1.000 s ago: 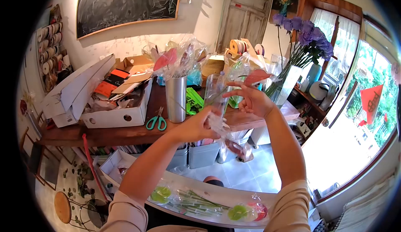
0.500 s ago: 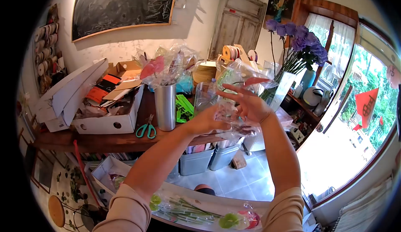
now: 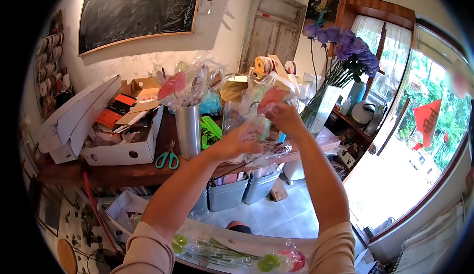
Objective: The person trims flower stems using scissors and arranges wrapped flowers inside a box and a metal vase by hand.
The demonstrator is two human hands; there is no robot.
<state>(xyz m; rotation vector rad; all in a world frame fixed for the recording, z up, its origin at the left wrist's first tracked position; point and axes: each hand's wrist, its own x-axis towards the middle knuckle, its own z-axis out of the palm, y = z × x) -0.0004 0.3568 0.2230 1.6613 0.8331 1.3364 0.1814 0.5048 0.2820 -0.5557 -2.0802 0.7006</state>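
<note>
My left hand (image 3: 234, 143) is closed around clear plastic wrapping (image 3: 254, 128), with dark stems and leafy bits (image 3: 281, 148) in film hanging below it. My right hand (image 3: 286, 118) has its fingers pinched at the lower edge of a pink anthurium (image 3: 272, 98), just above the left hand. Film hides part of the stems between the hands. Behind my left forearm, a metal vase (image 3: 189, 131) carries film-wrapped flowers, among them another pink anthurium (image 3: 172, 86). Teal-handled scissors (image 3: 168, 159) lie on the wooden table (image 3: 113, 173) beside the vase.
A white box (image 3: 116, 153) of papers stands at the left. Purple roses (image 3: 345, 47) rise from a glass vase (image 3: 323, 109) at the right. Below are grey bins (image 3: 227, 195), and wrapped flowers (image 3: 222, 254) lie on a near white surface (image 3: 291, 244).
My right hand has gone from spread fingers to a pinch at the pink anthurium, whose face has turned more toward me. The view has shifted slightly.
</note>
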